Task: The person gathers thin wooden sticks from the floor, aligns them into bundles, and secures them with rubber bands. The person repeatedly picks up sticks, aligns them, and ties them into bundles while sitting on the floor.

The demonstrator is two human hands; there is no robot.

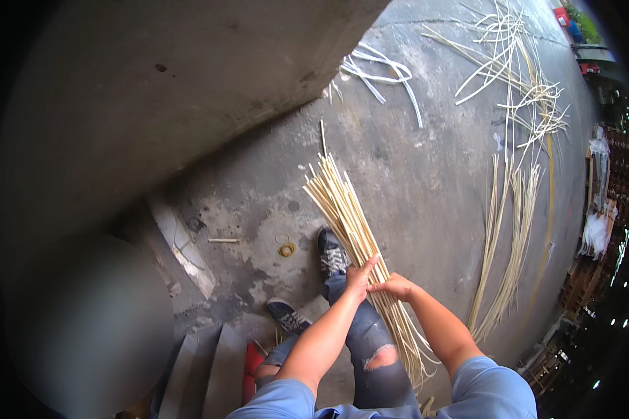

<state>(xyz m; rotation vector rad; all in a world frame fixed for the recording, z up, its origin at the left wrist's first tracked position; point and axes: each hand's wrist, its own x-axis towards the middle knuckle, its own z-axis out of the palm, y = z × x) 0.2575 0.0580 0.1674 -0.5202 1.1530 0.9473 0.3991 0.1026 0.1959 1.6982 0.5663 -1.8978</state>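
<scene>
A thick bundle of pale cane rods (348, 213) slants across my raised thigh, its cut ends fanned out at the far end. My left hand (358, 279) is closed round the bundle's left side, thumb lying along the rods. From the right, my right hand (396, 286) grips the same bundle at almost the same height, and the two hands meet there. Toward my body the rods' lower ends spread and some bend outward. The fingers beneath the bundle are hidden.
Long cane strands (517, 244) lie on the concrete floor at right, with a tangled heap (538, 105) beyond. Pale strips (384, 70) lie farther off. A concrete block (189, 77) rises at upper left. A small yellow ring (286, 249) lies by my shoes. Blur covers the lower left.
</scene>
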